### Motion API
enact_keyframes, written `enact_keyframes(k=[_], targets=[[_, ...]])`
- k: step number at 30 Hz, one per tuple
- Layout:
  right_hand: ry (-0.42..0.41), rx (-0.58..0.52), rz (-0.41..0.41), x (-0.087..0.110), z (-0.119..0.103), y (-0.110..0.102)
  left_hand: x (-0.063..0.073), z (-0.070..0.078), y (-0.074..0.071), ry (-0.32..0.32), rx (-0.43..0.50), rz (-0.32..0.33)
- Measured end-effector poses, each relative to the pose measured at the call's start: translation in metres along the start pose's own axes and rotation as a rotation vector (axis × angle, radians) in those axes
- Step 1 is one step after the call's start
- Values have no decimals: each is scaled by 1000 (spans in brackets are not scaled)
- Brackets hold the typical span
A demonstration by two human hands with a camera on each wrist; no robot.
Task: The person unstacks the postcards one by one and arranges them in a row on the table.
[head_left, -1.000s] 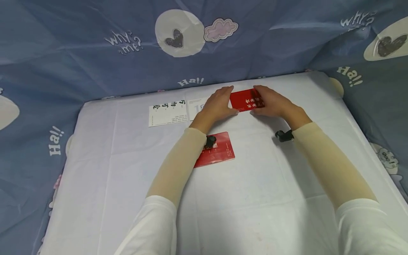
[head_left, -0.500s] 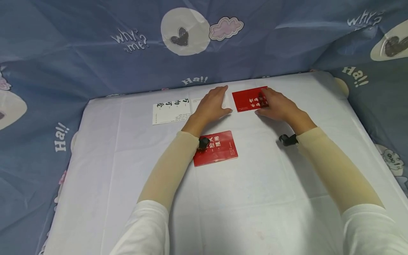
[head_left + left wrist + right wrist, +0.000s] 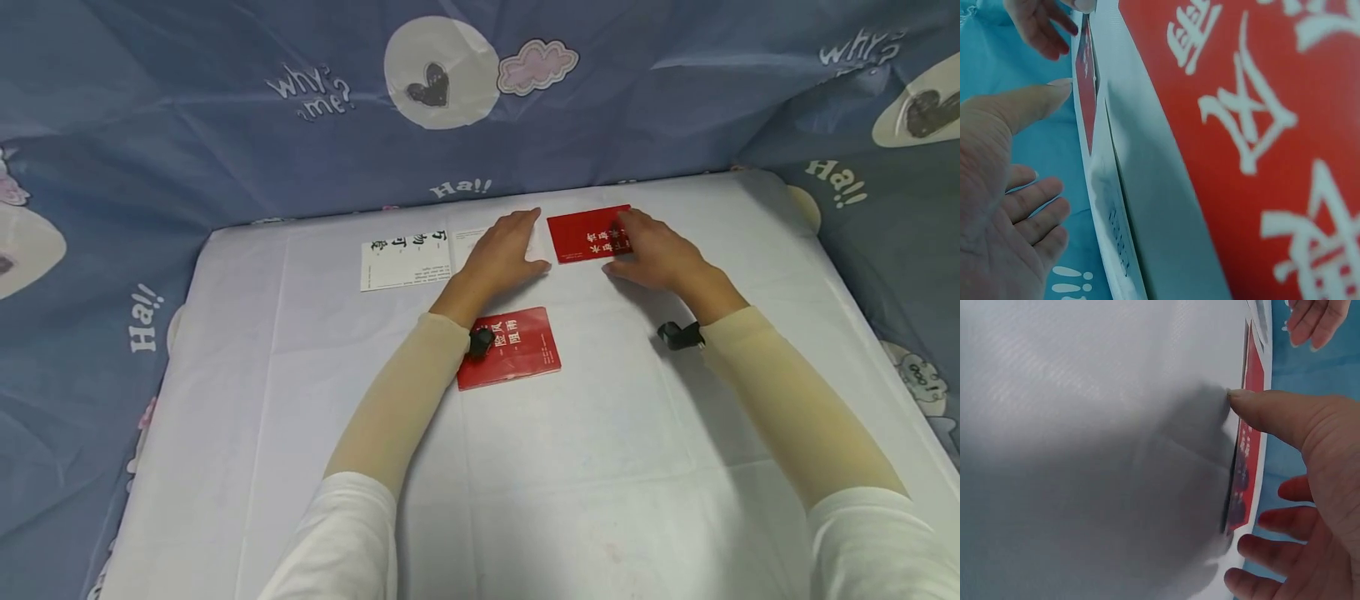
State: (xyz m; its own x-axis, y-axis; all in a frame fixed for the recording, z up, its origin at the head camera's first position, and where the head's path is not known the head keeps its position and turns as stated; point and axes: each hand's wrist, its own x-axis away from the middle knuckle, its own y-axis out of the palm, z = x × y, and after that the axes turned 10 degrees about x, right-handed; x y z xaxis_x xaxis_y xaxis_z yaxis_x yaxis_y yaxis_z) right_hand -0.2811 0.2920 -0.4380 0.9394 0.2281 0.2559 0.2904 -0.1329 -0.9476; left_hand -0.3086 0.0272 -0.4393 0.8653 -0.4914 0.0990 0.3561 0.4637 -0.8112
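Note:
A red card (image 3: 577, 237) with white characters lies flat near the table's far edge. My right hand (image 3: 663, 257) is at its right end, fingers spread and overlapping that end in the head view; in the right wrist view, the thumb and fingers (image 3: 1272, 550) stand apart around it. Left of this card is my left hand (image 3: 498, 257), its thumb and fingers spread with nothing held. It partly hides a white card (image 3: 463, 243). Beside that lies another white card (image 3: 405, 268) with black characters. A second red card (image 3: 525, 358) rests nearer, partly under my left forearm in view.
White cloth covers the table (image 3: 585, 467). A blue patterned curtain (image 3: 637, 108) rises directly behind its far edge and along both sides. Small black cameras (image 3: 678, 335) are worn at the wrists.
My left hand has drawn left, away from the far red card, and stays apart from it. My right hand has stayed at the card's right end. The head view has shifted slightly.

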Motion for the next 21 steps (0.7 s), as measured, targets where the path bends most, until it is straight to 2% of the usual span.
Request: enact_keyframes(k=[4, 9, 15, 21], targets=[[-35, 17, 13, 4, -9, -2, 9, -1, -3, -10, 17, -14], [-130, 33, 53, 14, -28, -3, 26, -3, -8, 8, 6, -43], [-222, 27, 57, 30, -51, 0, 53, -5, -12, 83, -6, -79], [-338, 30, 67, 44, -74, 11, 84, -9, -10, 138, -8, -96]])
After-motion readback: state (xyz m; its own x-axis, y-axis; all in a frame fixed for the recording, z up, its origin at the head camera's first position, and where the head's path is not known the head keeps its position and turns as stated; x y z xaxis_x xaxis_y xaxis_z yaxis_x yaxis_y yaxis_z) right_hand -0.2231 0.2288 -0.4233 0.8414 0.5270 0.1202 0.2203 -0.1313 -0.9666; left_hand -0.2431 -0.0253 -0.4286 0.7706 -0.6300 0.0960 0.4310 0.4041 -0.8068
